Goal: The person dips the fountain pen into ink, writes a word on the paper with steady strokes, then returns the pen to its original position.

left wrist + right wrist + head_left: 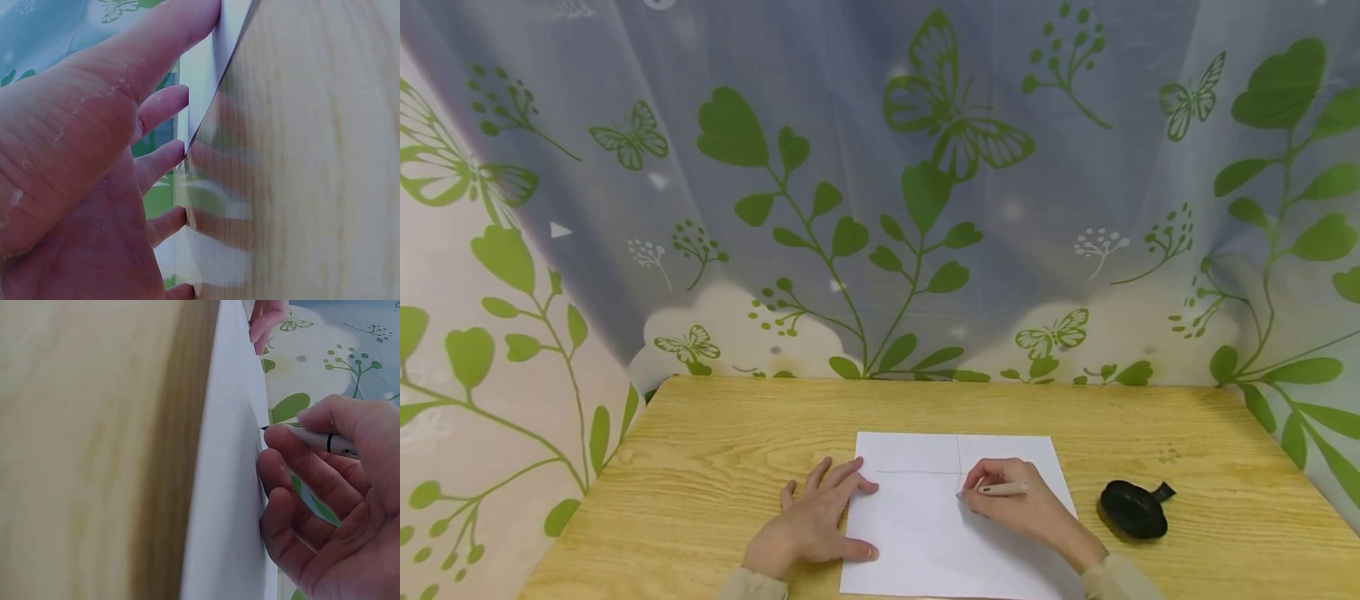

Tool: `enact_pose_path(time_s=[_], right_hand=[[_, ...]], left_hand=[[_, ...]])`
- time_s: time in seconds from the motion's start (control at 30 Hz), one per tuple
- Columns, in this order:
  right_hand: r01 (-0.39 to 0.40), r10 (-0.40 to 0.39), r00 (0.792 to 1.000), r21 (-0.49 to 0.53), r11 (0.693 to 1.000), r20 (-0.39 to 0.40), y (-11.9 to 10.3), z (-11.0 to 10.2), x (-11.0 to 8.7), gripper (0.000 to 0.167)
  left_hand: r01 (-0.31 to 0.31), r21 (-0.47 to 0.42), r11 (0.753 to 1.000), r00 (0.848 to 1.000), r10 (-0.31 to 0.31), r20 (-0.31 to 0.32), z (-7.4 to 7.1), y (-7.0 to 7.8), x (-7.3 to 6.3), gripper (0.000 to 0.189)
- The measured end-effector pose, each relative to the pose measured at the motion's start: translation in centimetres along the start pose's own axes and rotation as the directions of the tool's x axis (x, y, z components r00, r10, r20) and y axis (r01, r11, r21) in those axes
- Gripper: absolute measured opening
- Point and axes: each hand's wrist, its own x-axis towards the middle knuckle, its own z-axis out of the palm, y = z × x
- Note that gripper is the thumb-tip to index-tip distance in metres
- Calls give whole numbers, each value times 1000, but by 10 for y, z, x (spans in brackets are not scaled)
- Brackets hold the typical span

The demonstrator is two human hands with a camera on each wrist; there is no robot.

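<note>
Low in the frame's centre, the white sheet of paper (925,517) lies flat on the wooden table (700,467). The left hand (816,521) presses its left edge, fingers spread flat, while the right hand (1022,504) pinches a pen (1002,489), tip touching the paper by the drawn lines. A black round object (1133,508) sits just right.

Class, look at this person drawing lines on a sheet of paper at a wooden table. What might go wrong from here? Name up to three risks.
1. The left hand only presses fingertips on the paper's left edge, so the sheet may slip and skew the line.
2. The right hand rests on the paper while holding the pen, so it may smudge the drawn lines.
3. The small black object lies close to the right forearm and could get knocked.
</note>
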Motion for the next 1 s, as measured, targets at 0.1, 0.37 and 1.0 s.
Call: enact_pose_path(time_s=[0.1, 0.37, 1.0], right_hand=[[0, 0, 1000, 4, 1000, 3, -1, 1, -1, 6], [21, -22, 1000, 7, 1000, 14, -2, 3, -6, 6], [32, -33, 999, 13, 999, 41, -4, 8, -11, 4]], left_hand=[[0, 6, 1000, 1000, 0, -1, 0, 0, 0, 67], [3, 9, 1000, 1000, -3, 0, 0, 1, 0, 66], [-6, -6, 1000, 1000, 6, -2, 0, 0, 1, 67]])
